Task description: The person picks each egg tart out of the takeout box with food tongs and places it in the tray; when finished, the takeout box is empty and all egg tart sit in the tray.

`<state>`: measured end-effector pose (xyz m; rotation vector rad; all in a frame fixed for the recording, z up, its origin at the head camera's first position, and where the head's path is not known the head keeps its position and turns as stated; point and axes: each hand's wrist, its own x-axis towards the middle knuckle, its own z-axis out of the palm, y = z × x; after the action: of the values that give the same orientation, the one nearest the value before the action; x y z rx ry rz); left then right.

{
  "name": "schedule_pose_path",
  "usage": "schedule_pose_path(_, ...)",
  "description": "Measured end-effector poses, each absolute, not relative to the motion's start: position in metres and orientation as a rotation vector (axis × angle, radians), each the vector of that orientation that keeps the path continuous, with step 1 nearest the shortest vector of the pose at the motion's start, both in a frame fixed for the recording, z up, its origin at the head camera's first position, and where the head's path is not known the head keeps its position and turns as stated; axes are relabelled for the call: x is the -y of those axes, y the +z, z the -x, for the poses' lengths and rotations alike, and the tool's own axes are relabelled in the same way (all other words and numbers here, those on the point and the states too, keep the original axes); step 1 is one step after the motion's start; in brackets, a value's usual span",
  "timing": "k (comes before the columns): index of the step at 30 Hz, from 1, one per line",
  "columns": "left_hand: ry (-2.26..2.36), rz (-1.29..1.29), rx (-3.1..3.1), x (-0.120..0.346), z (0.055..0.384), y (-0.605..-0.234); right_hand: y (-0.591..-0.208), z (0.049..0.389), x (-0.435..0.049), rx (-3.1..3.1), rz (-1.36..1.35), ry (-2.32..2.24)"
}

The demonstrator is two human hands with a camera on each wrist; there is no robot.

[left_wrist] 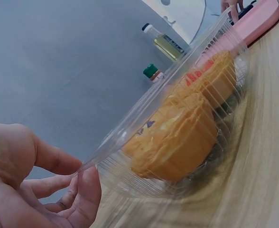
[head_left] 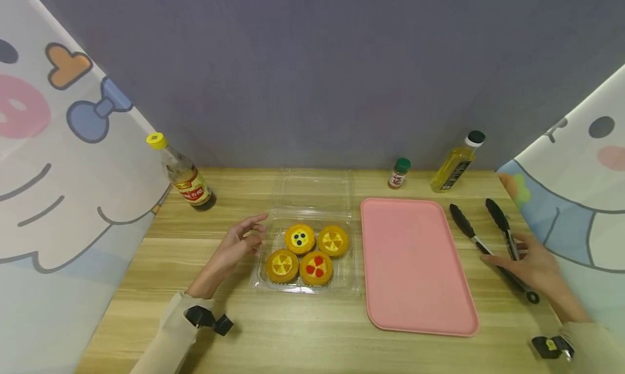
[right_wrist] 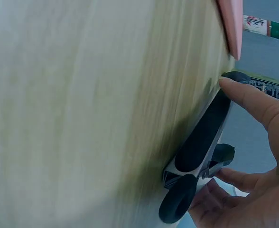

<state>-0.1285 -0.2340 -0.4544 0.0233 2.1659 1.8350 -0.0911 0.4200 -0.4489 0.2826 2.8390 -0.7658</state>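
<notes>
In the left wrist view, my left hand [head_left: 234,251] pinches the rim of an open clear plastic container [left_wrist: 108,142] between thumb and fingers. Inside the container sit several round tarts [head_left: 316,267], topped with blue dots, red pieces or yellow wedges. Its hinged lid [head_left: 314,192] lies folded back behind it. At the right, my right hand [head_left: 534,268] spans a pair of tongs [right_wrist: 203,133], thumb on one arm and fingers on the other. The tongs lie spread on the table, their black tips [head_left: 496,213] pointing away from me and their ring end towards me.
A pink tray [head_left: 415,265] lies between the container and the tongs. Behind it stand a small green-capped shaker [head_left: 399,173] and a bottle of yellow oil [head_left: 454,165]. A yellow-capped sauce bottle [head_left: 187,181] stands at the back left. A grey wall [head_left: 312,75] rises behind the wooden table [head_left: 293,330].
</notes>
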Motion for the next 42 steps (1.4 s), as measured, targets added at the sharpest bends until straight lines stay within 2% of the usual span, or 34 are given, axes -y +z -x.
schedule_pose_path(11,1.856,-0.013,-2.164,0.232,0.127,-0.455,-0.455,0.104,-0.412,-2.899,-0.298,-0.644)
schedule_pose_path(23,1.883,-0.020,-2.131,0.231,0.128,-0.455,-0.454,0.097,-0.404,-2.964,-0.371,-0.722)
schedule_pose_path(42,1.862,-0.015,-2.161,0.233,0.126,-0.456,-0.431,0.097,-0.368,-3.155,-0.183,-0.792)
